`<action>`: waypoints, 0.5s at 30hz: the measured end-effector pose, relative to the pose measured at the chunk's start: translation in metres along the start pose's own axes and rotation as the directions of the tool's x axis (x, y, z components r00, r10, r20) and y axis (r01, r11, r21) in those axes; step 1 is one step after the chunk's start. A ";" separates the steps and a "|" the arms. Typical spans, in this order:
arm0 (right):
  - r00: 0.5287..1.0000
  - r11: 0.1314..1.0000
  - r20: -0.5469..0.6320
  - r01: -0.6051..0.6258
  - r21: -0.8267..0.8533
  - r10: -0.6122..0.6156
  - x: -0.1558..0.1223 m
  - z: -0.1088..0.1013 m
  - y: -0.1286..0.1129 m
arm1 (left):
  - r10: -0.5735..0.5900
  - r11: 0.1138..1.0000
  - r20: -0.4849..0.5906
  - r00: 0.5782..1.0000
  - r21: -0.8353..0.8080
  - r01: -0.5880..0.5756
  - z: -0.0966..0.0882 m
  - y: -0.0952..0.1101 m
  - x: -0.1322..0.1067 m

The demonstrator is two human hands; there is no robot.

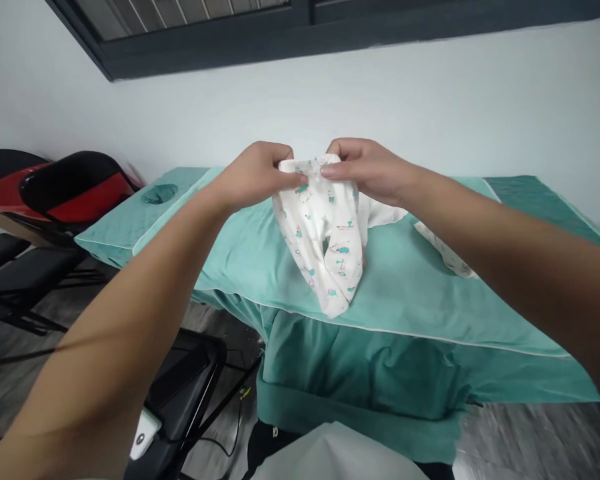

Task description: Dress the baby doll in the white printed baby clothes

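A pair of small white baby pants with a green and pink print hangs from both my hands above the bed. My left hand pinches one side of the waistband, thumb in front and fingers behind. On the other side of the waistband, my right hand grips in the same way. The legs droop and come together low down, with a small gap between them. Partly hidden behind the pants and my right hand, a white cloth lies on the bed.
A massage bed with a green cover and a face hole stands against the wall. Under my right forearm lies another printed white cloth. Black and red chairs are at left; a black chair with a white device is nearer.
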State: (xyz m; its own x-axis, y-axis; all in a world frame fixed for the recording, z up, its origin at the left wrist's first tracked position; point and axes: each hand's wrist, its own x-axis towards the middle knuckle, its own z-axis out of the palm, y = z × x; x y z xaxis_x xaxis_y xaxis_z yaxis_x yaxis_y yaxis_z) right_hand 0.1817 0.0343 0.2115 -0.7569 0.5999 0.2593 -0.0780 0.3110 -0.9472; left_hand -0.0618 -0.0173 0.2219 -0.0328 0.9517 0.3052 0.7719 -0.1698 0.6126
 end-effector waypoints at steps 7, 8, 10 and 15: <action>0.947 0.995 -0.308 -0.096 -0.012 0.088 0.037 -0.005 0.088 | -0.111 0.982 -0.442 0.890 0.087 0.166 0.069 -0.061 0.046; 0.937 0.995 -0.335 -0.104 -0.006 0.096 0.041 -0.009 0.102 | -0.119 0.988 -0.438 0.891 0.035 0.149 0.085 -0.070 0.050; 0.911 0.990 -0.403 -0.122 -0.071 0.083 0.050 -0.025 0.128 | -0.067 0.998 -0.384 0.921 -0.031 0.059 0.122 -0.080 0.054; 0.781 0.809 -0.624 -0.346 -0.476 -0.034 0.075 -0.103 0.195 | -0.150 0.907 -0.019 0.988 -0.400 0.131 0.209 -0.078 0.062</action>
State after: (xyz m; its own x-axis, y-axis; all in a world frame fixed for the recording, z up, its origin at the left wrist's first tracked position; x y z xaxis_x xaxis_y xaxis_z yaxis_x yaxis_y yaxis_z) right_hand 0.1767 0.2151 0.0658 -0.1832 0.9179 0.3520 0.5072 0.3950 -0.7659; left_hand 0.0082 0.1080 0.0407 -0.1603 0.9615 0.2231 0.4420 -0.1321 0.8872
